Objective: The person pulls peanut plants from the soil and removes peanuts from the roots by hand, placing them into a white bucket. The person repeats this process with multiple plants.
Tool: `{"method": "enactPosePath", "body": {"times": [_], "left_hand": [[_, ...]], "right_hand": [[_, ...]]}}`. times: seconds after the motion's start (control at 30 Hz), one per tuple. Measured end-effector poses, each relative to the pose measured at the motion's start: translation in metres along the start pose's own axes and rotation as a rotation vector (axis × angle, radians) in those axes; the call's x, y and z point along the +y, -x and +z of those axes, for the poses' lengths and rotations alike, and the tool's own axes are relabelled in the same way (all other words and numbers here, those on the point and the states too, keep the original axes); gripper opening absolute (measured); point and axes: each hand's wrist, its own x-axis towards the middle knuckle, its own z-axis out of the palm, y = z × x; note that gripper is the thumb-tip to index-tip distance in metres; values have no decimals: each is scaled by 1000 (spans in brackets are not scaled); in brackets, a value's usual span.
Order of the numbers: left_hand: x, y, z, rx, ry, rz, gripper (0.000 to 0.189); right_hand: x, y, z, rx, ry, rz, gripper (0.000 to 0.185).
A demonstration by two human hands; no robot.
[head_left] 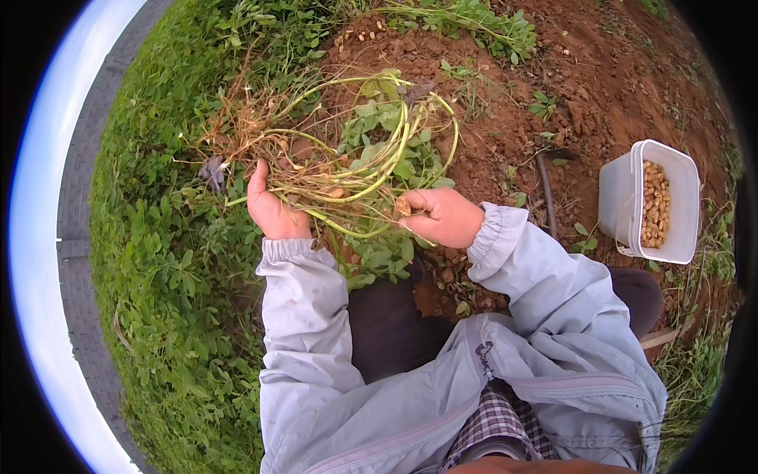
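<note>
An uprooted peanut plant [379, 178] hangs before me, its green stems bent in loops and its tangled roots [254, 133] towards the left. My left hand [275, 207] holds it from below near the roots, thumb raised at the side. Between the thumb and fingers of my right hand [444, 216] is a peanut pod [402, 206], just right of the stems. Another pod [336, 192] shows among the stems. A white plastic bucket [613, 189] on the soil at the right holds many picked peanuts [655, 204].
A dark curved tool [548, 192], perhaps a sickle, lies on the reddish soil [604, 124]. Pulled plants [474, 23] and loose pods [362, 37] lie at the top. Dense green plants [177, 237] grow at the left beside a grey block wall [89, 178].
</note>
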Motion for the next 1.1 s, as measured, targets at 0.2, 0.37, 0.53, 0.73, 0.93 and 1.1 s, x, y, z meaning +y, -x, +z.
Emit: {"method": "enactPosePath", "body": {"times": [0.2, 0.37, 0.53, 0.73, 0.93, 1.1], "left_hand": [[3, 7, 5, 39, -18, 1, 26], [2, 3, -2, -9, -10, -7, 24], [5, 2, -5, 26, -33, 20, 20], [10, 3, -12, -24, -28, 3, 21], [12, -1, -17, -36, -20, 2, 20], [12, -2, -19, -46, -31, 36, 20]], "right_hand": [[34, 4, -8, 123, -123, 38, 31], [41, 2, -25, 219, -670, 34, 38], [5, 1, -16, 114, -1191, -18, 59], [-14, 17, -11, 23, -1352, -72, 63], [-11, 19, -12, 45, -1309, -100, 57], [-4, 21, -15, 47, -1277, -98, 51]]}}
